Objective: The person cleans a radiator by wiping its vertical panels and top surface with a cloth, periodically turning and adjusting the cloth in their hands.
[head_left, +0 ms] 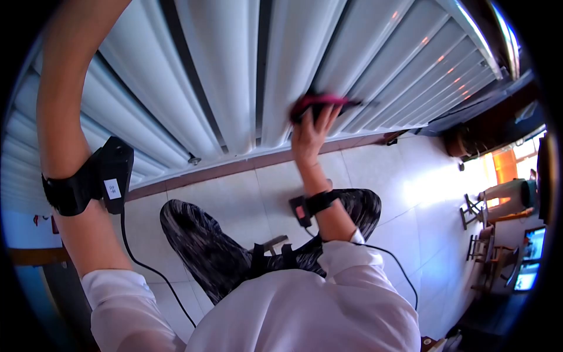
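Note:
In the head view a white radiator [226,70] with wide vertical columns and dark gaps fills the upper part. My right hand [311,132] is closed on a black-and-pink thing [314,107], held against the lower part of the columns. Motion blur hides its exact kind; a thin dark end sticks out to the right. My left arm reaches up along the radiator's left side, and the left hand lies beyond the top edge of the view. Black straps with small boxes sit on both forearms, each with a cable.
Pale floor tiles [229,190] run below the radiator, beside a brown skirting strip [281,158]. My knees in patterned trousers [202,234] are bent apart near it. At the right are a folding stand [472,211], chairs and a lit screen [531,252].

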The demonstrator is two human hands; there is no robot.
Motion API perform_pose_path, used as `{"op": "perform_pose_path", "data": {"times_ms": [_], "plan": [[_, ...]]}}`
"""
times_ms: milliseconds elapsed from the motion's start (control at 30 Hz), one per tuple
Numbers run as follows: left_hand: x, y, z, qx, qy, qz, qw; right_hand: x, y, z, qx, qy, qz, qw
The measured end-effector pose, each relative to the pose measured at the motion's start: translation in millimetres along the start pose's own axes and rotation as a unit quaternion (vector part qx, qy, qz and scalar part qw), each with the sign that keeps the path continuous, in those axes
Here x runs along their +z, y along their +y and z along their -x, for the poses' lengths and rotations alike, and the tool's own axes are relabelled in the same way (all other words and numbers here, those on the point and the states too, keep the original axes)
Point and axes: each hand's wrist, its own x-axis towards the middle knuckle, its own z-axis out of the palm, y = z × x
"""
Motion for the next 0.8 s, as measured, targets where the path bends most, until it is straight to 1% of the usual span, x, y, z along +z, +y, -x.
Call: {"op": "perform_pose_path", "data": {"times_ms": [33,67,167,233,300,333,367,400,500,567,633,700,767,800], "plan": [[-1.4,1.4,-0.2,0.005,0.005,-0.002,1.0,5.8,5.4,31.4,0.024,-0.031,-0.002,0.999],[1.8,-8.2,1.5,0.004,-0.03,-0.031,0.999,8.9,7.7,56.9,0.049,-0.063,0.015,0.997],[10.2,-8.3,0.0,-0.001,-0.003,0.034,0.999,9.9,3.3,105.1,0.118,-0.134,0.031,0.983],[-0.1,-8.6,-3.3,-0.009,-0.073,-0.016,0.997,5.4,0.6,117.5,0.116,-0.122,0.036,0.985],[1.2,-3.8,-2.3,-0.042,-0.059,0.028,0.997,1.0,-0.4,116.3,0.142,-0.111,0.0,0.984],[-8.2,0.1,-6.9,-0.053,-0.099,-0.009,0.994,-3.3,1.7,107.8,0.138,-0.08,-0.015,0.987],[10.9,-29.1,5.2,0.02,-0.104,0.013,0.994,-7.1,4.6,101.2,0.138,-0.056,-0.03,0.988],[10.5,-26.9,4.1,0.009,-0.103,0.015,0.995,-9.7,3.0,83.4,0.163,-0.031,-0.04,0.985],[8.3,-21.7,2.2,0.0,-0.079,0.011,0.997,-18.5,0.7,-4.6,0.085,0.047,-0.069,0.993],[7.0,-18.6,1.2,0.002,-0.062,0.009,0.998,-31.9,-6.3,-69.2,0.028,0.085,-0.059,0.994],[6.2,-17.3,1.1,-0.015,-0.057,0.02,0.998,-46.7,-20.8,-126.4,-0.019,0.119,-0.038,0.992],[6.1,-19.7,3.1,-0.004,-0.065,0.017,0.998,-58.7,-41.1,-177.1,-0.029,0.155,-0.026,0.987],[9.5,-24.8,4.4,0.009,-0.077,0.014,0.997,-63.3,-47.5,-215.4,-0.063,0.196,-0.025,0.978],[11.7,-28.4,6.3,0.013,-0.083,-0.007,0.996,-62.4,-50.8,-221.7,-0.05,0.217,-0.064,0.973]]}}
